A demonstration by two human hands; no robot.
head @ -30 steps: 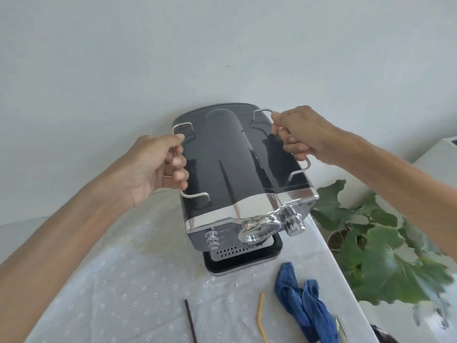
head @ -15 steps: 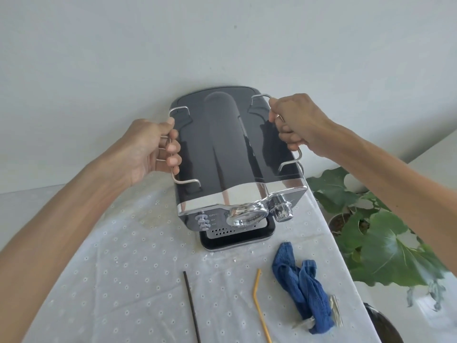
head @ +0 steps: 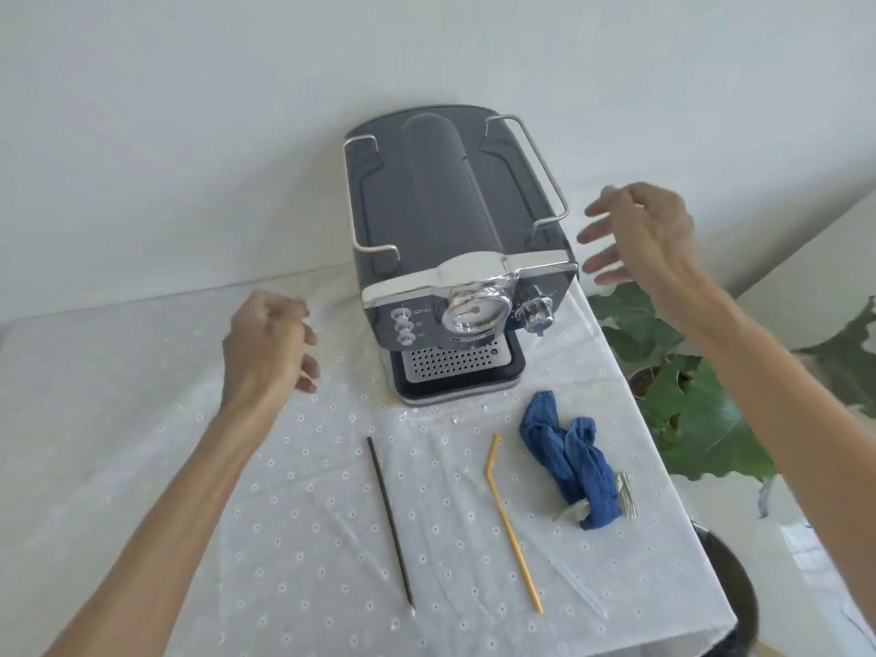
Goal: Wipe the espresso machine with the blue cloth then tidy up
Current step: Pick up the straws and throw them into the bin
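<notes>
The dark grey and chrome espresso machine (head: 441,220) stands at the back of the table against the wall, its dial and drip tray facing me. A crumpled blue cloth (head: 571,459) lies on the tablecloth in front of it, to the right. My left hand (head: 268,353) hovers left of the machine's front, fingers loosely curled, holding nothing. Just off the machine's right rail, my right hand (head: 640,234) is in the air with fingers spread, touching nothing.
A thin dark stick (head: 389,519) and a bent yellow straw (head: 512,523) lie on the white dotted tablecloth (head: 142,443). A small silvery wrapper (head: 625,495) peeks from under the cloth. A leafy plant (head: 701,400) and a dark round object (head: 730,576) sit beyond the right table edge.
Both hands have let go of the machine's side rails and pulled back toward me. The machine now rests on the table near the wall.
</notes>
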